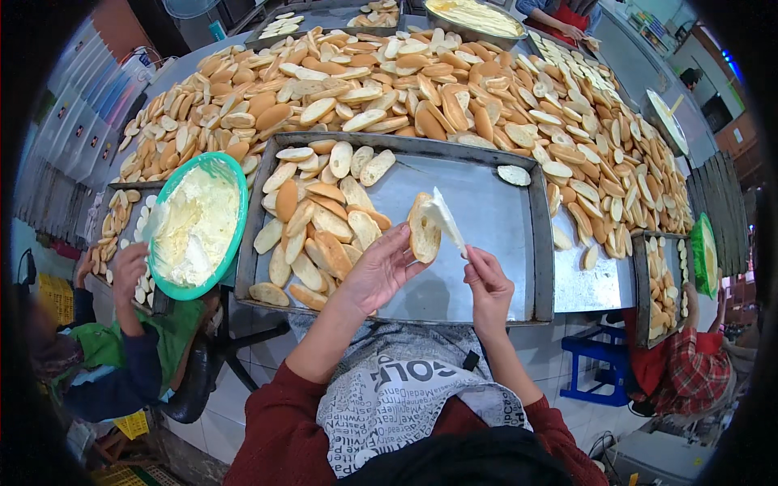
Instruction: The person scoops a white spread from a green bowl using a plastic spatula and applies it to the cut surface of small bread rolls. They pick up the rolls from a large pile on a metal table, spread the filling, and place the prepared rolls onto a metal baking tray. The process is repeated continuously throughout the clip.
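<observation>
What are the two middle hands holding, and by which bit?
The left hand holds a bread slice near its lower edge; the right hand holds a cream-coated spreader by its lower end.

Work table [600, 285], one, topped in smooth grey metal that shows just right of the large tray [544, 251]. The table carries: the large tray itself, rectangular, metal; a loose heap of oval bread pieces [478, 93], which spreads beyond the large tray and down its right; a round metal bowl [474, 34], well beyond it; a narrow tray [643, 312], to its right.
</observation>
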`<action>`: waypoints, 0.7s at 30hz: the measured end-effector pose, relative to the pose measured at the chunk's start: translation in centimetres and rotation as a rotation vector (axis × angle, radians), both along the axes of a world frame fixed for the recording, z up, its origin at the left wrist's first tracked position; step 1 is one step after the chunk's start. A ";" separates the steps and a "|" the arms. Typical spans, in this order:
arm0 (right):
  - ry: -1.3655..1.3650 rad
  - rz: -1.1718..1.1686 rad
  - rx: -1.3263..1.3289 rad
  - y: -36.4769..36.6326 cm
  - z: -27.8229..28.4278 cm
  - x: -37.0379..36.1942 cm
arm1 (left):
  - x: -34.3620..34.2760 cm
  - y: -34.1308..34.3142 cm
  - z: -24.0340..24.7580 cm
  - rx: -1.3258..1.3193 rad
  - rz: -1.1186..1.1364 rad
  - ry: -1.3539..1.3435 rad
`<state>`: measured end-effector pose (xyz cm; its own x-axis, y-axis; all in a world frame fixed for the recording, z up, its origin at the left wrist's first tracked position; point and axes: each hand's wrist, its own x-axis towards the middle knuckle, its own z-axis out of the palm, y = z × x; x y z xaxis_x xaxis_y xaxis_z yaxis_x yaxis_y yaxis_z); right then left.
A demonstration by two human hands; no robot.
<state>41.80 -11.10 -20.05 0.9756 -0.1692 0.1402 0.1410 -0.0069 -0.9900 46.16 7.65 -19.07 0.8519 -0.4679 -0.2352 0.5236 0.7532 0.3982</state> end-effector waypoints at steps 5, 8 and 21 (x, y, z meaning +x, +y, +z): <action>-0.181 -0.026 -0.305 0.6 -1.2 0.4 | -0.3 0.0 0.0 -0.056 0.016 -0.059; -0.217 -0.023 -0.372 0.5 -1.1 0.3 | -0.3 0.2 0.0 -0.048 0.027 -0.052; -0.363 -0.112 -0.716 -2.6 3.0 -1.1 | 0.6 1.7 -0.6 0.025 0.167 -0.066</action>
